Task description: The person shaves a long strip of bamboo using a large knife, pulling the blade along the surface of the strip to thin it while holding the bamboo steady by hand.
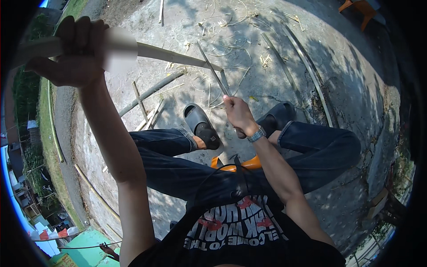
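Note:
My left hand (82, 51) is raised at the upper left, its fingers wrapped round a long split bamboo strip (171, 55). The strip slants down from that hand, and its far end comes close to the ground in front of my feet. In my right hand (240, 115) is a long, narrow-bladed knife (218, 80), gripped by its handle. Its blade points forward and crosses the strip near the strip's lower end; whether it touches or has cut in, I cannot tell. A blurred patch covers the strip just beside my left hand.
Bamboo poles (311, 73) lie on the concrete at the right, and another pole (151, 92) lies left of my sandals (200, 124). Thin shavings (231, 20) are scattered ahead. Orange plastic (252, 163) shows between my legs. An orange chair (362, 11) stands at the far right.

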Demonstrator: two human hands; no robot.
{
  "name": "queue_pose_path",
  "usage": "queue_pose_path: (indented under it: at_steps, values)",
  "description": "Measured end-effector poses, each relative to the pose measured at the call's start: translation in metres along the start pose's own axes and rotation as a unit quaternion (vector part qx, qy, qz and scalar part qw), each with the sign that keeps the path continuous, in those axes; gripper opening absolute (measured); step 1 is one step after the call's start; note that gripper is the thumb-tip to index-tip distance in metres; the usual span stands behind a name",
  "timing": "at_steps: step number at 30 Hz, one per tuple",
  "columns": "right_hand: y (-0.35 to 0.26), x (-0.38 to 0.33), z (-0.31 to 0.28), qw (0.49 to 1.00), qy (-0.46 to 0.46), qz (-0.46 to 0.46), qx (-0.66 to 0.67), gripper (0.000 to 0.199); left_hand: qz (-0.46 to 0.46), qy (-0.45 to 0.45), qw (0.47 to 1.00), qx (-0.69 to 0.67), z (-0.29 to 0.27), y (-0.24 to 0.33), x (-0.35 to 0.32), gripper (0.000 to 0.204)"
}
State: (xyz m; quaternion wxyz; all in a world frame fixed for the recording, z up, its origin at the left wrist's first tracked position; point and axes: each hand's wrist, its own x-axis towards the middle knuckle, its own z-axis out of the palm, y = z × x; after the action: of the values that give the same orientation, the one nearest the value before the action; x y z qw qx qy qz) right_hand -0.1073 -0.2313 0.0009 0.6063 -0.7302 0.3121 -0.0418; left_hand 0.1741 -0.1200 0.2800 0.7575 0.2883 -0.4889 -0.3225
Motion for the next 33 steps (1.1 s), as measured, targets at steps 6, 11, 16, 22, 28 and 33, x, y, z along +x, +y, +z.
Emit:
queue_pose_path:
  at_steps: [6,11,16,22,28,33]
  values:
    - [-0.063,-0.032,0.054,0.982,0.068,-0.156,0.079,0.030,0.051,0.152,0.972,0.173,0.002,0.011,0.011,0.085]
    - [-0.008,0.019,0.065,0.990,0.068,-0.120,0.001,0.031,0.113,0.316,0.885,0.324,0.007,-0.003,-0.004,0.086]
    - [-0.072,-0.002,0.073,0.985,0.003,-0.170,0.013,0.034,0.151,0.452,0.802,0.359,-0.010,0.024,-0.028,0.082]
    - [0.038,0.045,0.054,0.991,0.018,-0.053,-0.119,0.039,0.152,0.461,0.785,0.384,0.006,0.008,-0.039,0.080]
    - [-0.048,0.013,0.071,0.985,-0.014,-0.168,0.021,0.036,0.138,0.451,0.815,0.337,-0.018,0.041,-0.058,0.081]
    - [0.045,0.047,0.078,0.992,0.041,-0.055,-0.108,0.038,0.124,0.409,0.843,0.326,-0.019,0.039,-0.062,0.082]
